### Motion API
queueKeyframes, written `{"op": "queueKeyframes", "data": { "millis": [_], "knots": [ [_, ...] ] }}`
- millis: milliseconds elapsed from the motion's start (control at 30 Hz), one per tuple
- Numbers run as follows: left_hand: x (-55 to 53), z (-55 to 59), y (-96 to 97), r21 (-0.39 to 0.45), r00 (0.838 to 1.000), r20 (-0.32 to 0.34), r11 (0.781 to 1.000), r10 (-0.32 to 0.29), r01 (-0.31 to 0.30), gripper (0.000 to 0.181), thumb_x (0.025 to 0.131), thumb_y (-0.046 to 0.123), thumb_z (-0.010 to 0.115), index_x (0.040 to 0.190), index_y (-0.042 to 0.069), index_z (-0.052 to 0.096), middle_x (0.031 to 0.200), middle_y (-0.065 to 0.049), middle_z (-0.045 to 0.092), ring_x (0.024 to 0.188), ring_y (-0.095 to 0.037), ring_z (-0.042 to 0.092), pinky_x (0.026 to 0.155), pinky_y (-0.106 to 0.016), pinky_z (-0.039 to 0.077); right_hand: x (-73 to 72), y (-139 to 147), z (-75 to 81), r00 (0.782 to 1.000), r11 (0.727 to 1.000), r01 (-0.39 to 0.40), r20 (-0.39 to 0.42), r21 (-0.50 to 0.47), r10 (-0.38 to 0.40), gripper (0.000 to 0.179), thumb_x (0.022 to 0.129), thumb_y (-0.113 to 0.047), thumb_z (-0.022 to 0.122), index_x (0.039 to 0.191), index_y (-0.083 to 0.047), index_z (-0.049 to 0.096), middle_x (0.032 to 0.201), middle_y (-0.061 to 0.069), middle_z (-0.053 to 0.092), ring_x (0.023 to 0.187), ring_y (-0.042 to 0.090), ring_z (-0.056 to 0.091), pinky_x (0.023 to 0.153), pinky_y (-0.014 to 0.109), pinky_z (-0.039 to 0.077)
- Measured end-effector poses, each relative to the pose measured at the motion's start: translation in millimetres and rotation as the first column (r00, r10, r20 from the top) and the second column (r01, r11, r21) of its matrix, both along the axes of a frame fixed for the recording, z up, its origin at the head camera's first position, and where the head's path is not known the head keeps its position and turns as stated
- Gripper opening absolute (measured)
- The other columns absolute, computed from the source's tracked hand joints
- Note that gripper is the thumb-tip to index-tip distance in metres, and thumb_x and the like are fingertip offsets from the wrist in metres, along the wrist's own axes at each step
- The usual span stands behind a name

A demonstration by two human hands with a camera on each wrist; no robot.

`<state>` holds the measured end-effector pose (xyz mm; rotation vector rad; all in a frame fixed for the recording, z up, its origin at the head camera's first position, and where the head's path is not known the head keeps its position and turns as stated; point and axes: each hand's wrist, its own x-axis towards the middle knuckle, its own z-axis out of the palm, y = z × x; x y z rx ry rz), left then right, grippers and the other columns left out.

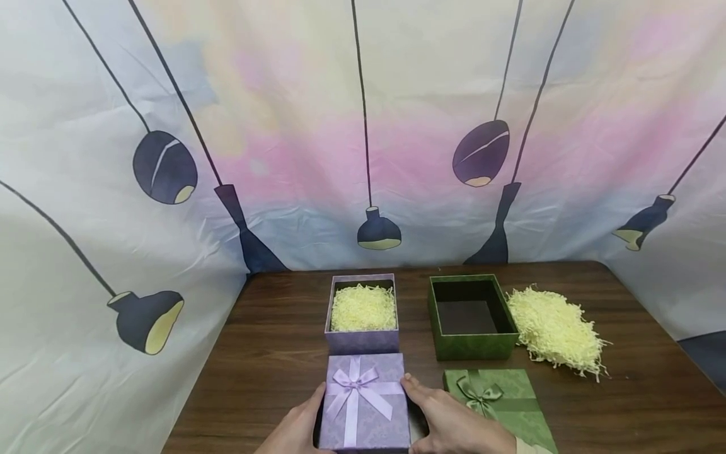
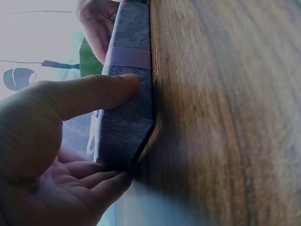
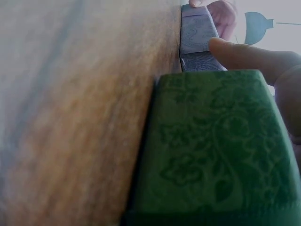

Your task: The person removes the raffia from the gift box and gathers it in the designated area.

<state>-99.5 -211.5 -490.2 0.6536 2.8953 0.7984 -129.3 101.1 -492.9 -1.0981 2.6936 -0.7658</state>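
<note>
A purple gift box lid with a lilac ribbon bow lies on the table at the near edge of the head view, between both hands. My left hand grips its left side; in the left wrist view the thumb presses the lid's side wall and the fingers bend round the corner. From the right, my right hand holds the lid, thumb at the far right corner, its other fingers partly hidden. Behind the lid stands the open purple box, filled with pale yellow shredded paper.
A green box stands open and empty at the back right, beside a loose heap of yellow shredded paper. The green lid with its bow lies under and beside my right forearm. A printed cloth hangs behind the wooden table.
</note>
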Motion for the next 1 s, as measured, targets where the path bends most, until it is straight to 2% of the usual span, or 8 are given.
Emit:
{"op": "queueKeyframes", "data": {
  "millis": [167, 333, 800, 1000],
  "knots": [
    [0.9, 3.3, 0.8, -0.008, 0.999, 0.034, 1.000, 0.009, -0.009, 0.112, 0.062, 0.044, 0.090, 0.140, -0.015, 0.035, 0.131, -0.028, 0.056, 0.108, -0.038, 0.063, 0.087, -0.044, 0.055, -0.5, -0.7, 1.0, 1.000, 1.000, 0.004, 0.022, 0.007, -0.004, 0.107, 0.072, -0.048, 0.081, 0.149, 0.005, 0.030, 0.150, 0.027, 0.034, 0.135, 0.038, 0.042, 0.106, 0.046, 0.041],
    [2.8, 6.3, 0.3, -0.037, 0.998, 0.057, 0.999, 0.030, -0.028, 0.117, 0.062, 0.051, 0.088, 0.140, -0.016, 0.035, 0.128, -0.030, 0.058, 0.108, -0.038, 0.063, 0.087, -0.046, 0.054, -0.9, -2.0, 1.8, 1.000, 1.000, -0.004, -0.005, 0.029, 0.004, 0.105, 0.073, -0.051, 0.080, 0.149, 0.004, 0.033, 0.150, 0.026, 0.037, 0.134, 0.036, 0.044, 0.106, 0.044, 0.043],
    [3.9, 5.6, 3.3, -0.045, 0.998, 0.036, 0.997, 0.057, -0.055, 0.116, 0.059, 0.053, 0.089, 0.140, -0.013, 0.039, 0.125, -0.028, 0.061, 0.101, -0.036, 0.065, 0.083, -0.047, 0.055, -0.9, -0.5, 3.3, 1.000, 0.999, -0.026, -0.005, 0.029, 0.026, 0.101, 0.076, -0.049, 0.079, 0.148, 0.005, 0.034, 0.148, 0.028, 0.039, 0.134, 0.036, 0.045, 0.104, 0.042, 0.045],
    [4.6, 3.0, 3.8, -0.033, 0.997, 0.024, 0.997, 0.069, -0.068, 0.115, 0.059, 0.055, 0.088, 0.141, -0.011, 0.039, 0.127, -0.027, 0.060, 0.101, -0.037, 0.065, 0.081, -0.047, 0.056, -1.9, 1.8, 3.1, 0.999, 0.999, -0.036, -0.006, 0.035, 0.037, 0.102, 0.077, -0.056, 0.075, 0.148, 0.005, 0.034, 0.149, 0.027, 0.038, 0.134, 0.036, 0.045, 0.104, 0.043, 0.045]
  ]
}}
